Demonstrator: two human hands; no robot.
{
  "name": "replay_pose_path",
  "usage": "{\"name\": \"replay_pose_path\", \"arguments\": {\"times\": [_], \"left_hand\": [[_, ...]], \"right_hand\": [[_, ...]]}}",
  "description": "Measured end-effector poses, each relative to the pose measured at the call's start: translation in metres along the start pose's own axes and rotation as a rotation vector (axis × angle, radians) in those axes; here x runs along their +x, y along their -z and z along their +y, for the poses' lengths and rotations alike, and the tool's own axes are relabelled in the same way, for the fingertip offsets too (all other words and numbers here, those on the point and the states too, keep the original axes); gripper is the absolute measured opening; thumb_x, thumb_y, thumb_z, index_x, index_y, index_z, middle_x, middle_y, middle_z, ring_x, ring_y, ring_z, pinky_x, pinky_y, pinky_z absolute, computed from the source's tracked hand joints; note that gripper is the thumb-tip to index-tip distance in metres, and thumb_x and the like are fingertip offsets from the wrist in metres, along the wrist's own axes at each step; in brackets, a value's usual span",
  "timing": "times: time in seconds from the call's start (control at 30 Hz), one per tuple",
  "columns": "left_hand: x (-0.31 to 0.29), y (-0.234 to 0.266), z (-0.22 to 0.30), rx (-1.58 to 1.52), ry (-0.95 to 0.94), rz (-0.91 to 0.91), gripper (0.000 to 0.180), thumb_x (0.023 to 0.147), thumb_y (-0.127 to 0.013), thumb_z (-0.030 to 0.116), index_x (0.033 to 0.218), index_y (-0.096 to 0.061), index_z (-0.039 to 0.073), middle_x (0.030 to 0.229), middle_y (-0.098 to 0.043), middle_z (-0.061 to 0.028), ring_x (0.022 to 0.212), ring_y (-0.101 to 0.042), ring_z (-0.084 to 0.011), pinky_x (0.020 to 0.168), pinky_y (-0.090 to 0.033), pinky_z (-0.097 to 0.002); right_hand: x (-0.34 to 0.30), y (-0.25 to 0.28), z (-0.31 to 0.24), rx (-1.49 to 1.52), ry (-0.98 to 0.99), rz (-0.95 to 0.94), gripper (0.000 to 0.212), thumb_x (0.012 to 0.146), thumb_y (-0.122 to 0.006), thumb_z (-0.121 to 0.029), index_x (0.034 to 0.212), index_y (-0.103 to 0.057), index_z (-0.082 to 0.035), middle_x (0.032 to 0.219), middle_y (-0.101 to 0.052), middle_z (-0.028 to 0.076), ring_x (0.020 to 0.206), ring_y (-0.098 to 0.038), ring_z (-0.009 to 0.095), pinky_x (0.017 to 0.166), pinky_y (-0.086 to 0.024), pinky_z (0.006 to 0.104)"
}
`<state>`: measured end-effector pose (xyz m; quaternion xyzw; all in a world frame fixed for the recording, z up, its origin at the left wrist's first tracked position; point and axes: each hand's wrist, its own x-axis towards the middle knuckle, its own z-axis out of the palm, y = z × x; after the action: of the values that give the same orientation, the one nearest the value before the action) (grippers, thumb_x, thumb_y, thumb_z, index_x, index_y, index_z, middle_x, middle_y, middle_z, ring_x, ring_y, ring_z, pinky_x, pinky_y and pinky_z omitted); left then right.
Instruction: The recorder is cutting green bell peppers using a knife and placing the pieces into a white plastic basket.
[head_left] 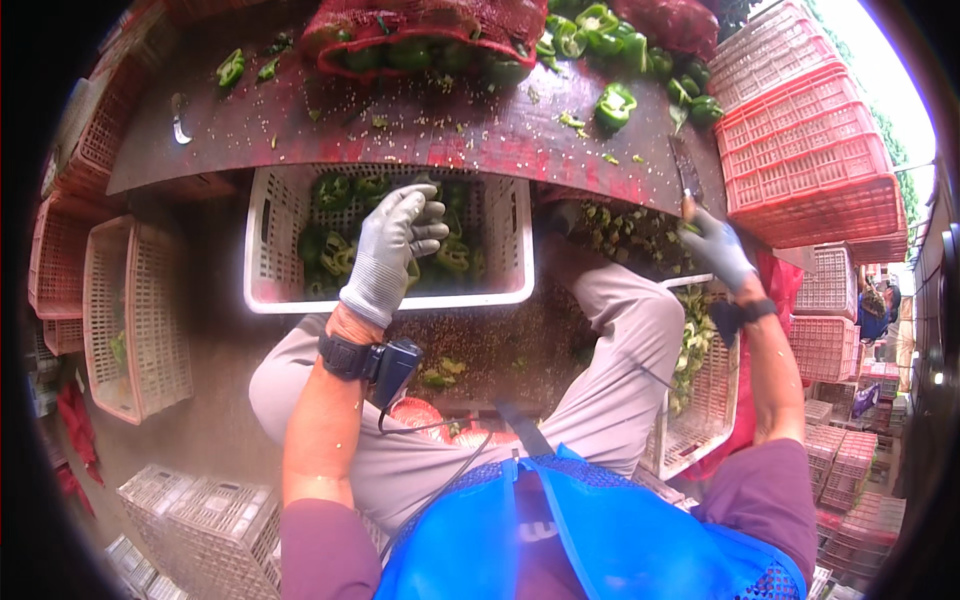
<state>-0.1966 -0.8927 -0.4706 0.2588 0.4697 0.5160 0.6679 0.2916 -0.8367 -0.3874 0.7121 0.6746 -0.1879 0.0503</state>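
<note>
My left hand [398, 245], in a grey glove, is over a white plastic crate [388, 302] of green pepper pieces [335, 252]. Its fingers curl in toward the palm, and whatever they may hold is hidden. In my gloved right hand [722, 252], at the table's right edge, is a knife [684, 168] with its blade pointing away over the tabletop. The crate sits partly beneath the near edge of the dark table [420, 130]. A cut green pepper [614, 105] lies on the table beyond the knife.
A red mesh sack [425, 30] of green peppers lies at the table's far side, with several halved peppers beside it. A hooked blade [180, 118] rests at the left. Pink crates [805, 150] stand at the right. Another white crate [700, 440] with green scraps stands by my right knee.
</note>
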Motion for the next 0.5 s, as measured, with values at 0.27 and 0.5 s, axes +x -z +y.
{"name": "replay_pose_path", "arguments": {"times": [0.27, 0.5], "left_hand": [[0.009, -0.011, 0.003, 0.103, -0.051, -0.094, 0.036, 0.108, -0.052, 0.03, 0.134, -0.06, 0.007, 0.117, -0.069, -0.0079, 0.099, -0.069, -0.0174, 0.087, -0.053, -0.0314], [0.034, 0.03, -0.026, 0.105, 0.086, -0.188, 0.047, 0.106, -0.055, 0.036, 0.145, -0.053, 0.009, 0.132, -0.064, -0.0093, 0.11, -0.067, -0.0208, 0.091, -0.053, -0.0312]], "right_hand": [[-0.089, -0.023, 0.113, -0.192, 0.022, 0.331, 0.038, 0.093, -0.065, -0.032, 0.125, -0.061, -0.012, 0.117, -0.069, 0.017, 0.102, -0.069, 0.037, 0.085, -0.055, 0.0467], [-0.193, -0.15, 0.089, 0.091, -0.163, -0.003, 0.025, 0.097, -0.052, -0.023, 0.106, -0.068, -0.006, 0.102, -0.072, 0.022, 0.096, -0.07, 0.04, 0.082, -0.055, 0.0505]]}}
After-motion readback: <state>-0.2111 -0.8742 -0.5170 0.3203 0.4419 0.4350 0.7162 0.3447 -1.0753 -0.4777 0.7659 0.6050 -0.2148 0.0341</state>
